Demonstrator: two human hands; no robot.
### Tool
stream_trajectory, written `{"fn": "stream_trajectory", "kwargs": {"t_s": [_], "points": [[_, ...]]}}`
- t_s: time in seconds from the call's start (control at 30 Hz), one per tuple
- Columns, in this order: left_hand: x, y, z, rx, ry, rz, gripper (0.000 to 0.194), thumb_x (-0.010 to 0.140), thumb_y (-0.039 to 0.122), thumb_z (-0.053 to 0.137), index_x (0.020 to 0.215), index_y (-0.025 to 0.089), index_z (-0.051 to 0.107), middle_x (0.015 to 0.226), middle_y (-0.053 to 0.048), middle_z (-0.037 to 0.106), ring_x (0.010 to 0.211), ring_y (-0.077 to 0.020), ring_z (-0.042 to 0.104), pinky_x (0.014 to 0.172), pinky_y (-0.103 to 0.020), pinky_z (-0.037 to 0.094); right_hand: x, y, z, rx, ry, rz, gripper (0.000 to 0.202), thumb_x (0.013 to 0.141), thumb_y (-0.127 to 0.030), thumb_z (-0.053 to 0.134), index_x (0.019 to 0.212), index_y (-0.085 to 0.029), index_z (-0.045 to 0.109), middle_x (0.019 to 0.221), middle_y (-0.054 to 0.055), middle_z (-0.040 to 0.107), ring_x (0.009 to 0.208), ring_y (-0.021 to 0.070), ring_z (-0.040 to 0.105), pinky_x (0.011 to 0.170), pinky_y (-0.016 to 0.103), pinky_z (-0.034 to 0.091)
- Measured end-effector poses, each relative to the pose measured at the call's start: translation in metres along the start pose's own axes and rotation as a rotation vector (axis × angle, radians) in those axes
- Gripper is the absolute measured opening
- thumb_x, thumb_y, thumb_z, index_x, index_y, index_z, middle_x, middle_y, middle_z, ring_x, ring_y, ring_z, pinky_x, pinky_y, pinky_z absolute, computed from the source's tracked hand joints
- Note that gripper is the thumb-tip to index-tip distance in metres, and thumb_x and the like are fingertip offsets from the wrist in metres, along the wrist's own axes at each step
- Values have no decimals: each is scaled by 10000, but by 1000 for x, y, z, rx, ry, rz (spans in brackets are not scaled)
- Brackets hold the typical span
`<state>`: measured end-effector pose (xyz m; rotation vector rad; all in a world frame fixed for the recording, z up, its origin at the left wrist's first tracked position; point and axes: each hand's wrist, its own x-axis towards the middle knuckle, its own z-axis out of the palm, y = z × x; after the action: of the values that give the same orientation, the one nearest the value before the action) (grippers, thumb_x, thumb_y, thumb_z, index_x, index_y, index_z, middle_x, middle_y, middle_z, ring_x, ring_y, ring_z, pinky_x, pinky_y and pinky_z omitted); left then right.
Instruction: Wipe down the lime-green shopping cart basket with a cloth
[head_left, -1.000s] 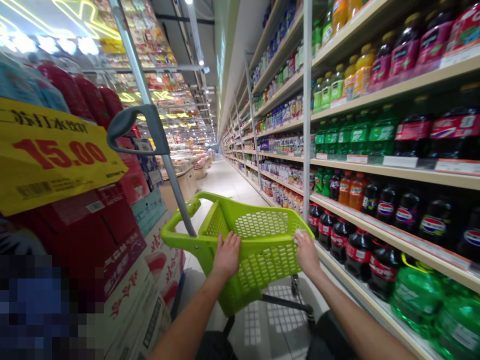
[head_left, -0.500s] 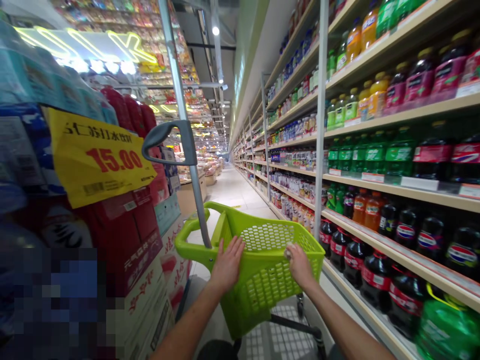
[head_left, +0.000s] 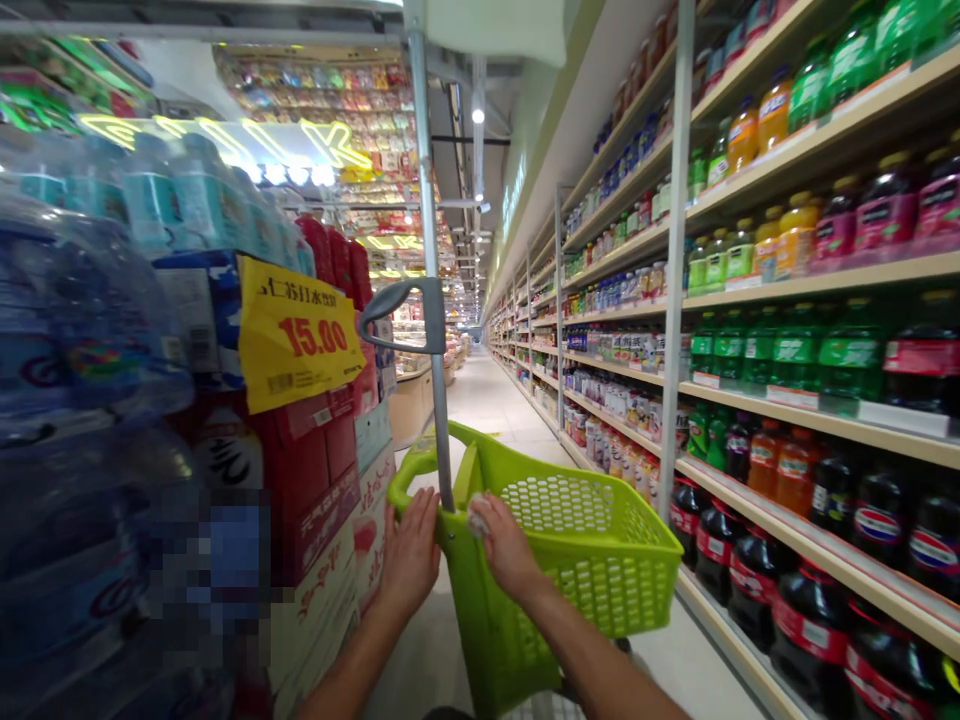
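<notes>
A lime-green shopping cart (head_left: 570,540) with a perforated basket stands in front of me, angled to the right. My left hand (head_left: 411,555) is closed over the near left end of its green handle, beside the metal pole (head_left: 442,430). Just right of that pole, my right hand (head_left: 511,550) is closed on a small crumpled white wad (head_left: 477,515), perhaps tissue, and sits at the basket's near rim. A grey looped grip (head_left: 401,318) is fixed on the pole. What I see of the basket's inside shows no goods.
Stacked drink cartons (head_left: 322,490) with a yellow price sign (head_left: 300,340) and wrapped bottles (head_left: 82,330) rise close on the left. Shelves of soda bottles (head_left: 810,500) line the right. Between them the tiled aisle (head_left: 491,390) runs ahead.
My left hand has shifted left along the rim onto the handle. My right hand has moved left from the basket's side to near the pole, still with the white wad. The view has turned left.
</notes>
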<state>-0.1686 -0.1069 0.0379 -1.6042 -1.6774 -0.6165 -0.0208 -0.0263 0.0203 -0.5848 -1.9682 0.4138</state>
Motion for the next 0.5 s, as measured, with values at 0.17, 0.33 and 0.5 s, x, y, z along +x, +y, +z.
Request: {"fn": "stream_trajectory", "kwargs": {"t_s": [0.17, 0.33, 0.5], "points": [[2, -3, 5, -26, -29, -8, 559, 659, 64, 357, 1206, 129, 448, 1261, -109, 510, 1225, -246, 389, 1028, -510, 222, 13, -13, 5, 24, 37, 22, 463, 682, 6, 383, 1053, -207, 557, 1073, 64, 532, 1034, 176, 489, 939, 354, 385], [2, -2, 6, -41, 63, -8, 546, 682, 80, 366, 1224, 123, 420, 1250, -128, 513, 1190, -242, 429, 1016, -489, 260, 19, -34, 14, -19, -38, -66, 415, 736, -33, 394, 1086, -194, 546, 1146, 72, 509, 1083, 183, 460, 958, 336, 357], [7, 14, -3, -60, 89, 164, 589, 681, 42, 345, 1263, 124, 380, 1317, -109, 450, 1254, -213, 348, 1041, -459, 233, -19, 22, -42, -299, -56, 158, 344, 753, -42, 371, 981, -179, 590, 1036, 94, 566, 1001, 198, 489, 907, 330, 369]]}}
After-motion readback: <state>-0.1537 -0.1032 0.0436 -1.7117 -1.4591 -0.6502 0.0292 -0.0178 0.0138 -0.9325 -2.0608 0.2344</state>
